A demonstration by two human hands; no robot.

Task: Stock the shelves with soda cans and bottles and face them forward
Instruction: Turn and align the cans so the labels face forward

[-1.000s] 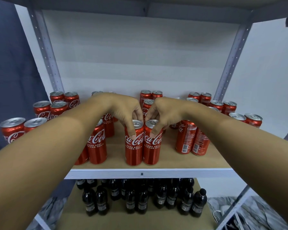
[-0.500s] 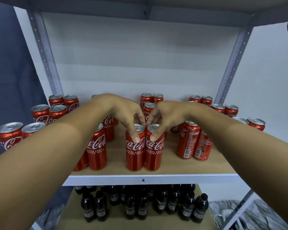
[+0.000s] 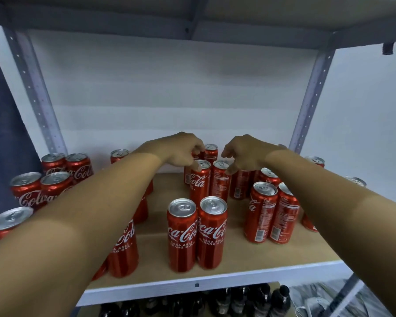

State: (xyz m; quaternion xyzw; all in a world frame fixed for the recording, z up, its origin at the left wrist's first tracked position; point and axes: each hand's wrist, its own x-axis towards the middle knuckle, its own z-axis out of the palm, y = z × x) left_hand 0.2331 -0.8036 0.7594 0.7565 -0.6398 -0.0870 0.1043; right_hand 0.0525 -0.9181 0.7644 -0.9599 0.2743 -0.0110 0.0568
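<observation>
Shelving unit (image 3: 215, 284): wooden board w/ white front edge, grey uprights either side, another deck overhead. Red cola cans on the board, approx 23 partly visible; exact count unclear since both forearms cover several.

Left group, outboard of the left hand (image 3: 181, 152): 8 or so, some cut by frame edge or hidden under the arm. Front pair (image 3: 197, 234), nearer the viewer than both hands, 2 cans touching, logos forward. Right front pair (image 3: 270, 213), below the right hand (image 3: 242, 154), 2 cans, barcode side out.

Left hand grips the rim of a mid-row can (image 3: 199, 179), thumb on its top edge, logo turned partway. Right hand pinches the rim of the adjacent can (image 3: 220, 179), label text outward; those 2 touch.

Behind the hands 2 more cans, mostly hidden. Right back cans blocked by forearm.

Lower tier: dark bottles (image 3: 281, 300), approx 8 tops, dim, cut off at frame bottom.
</observation>
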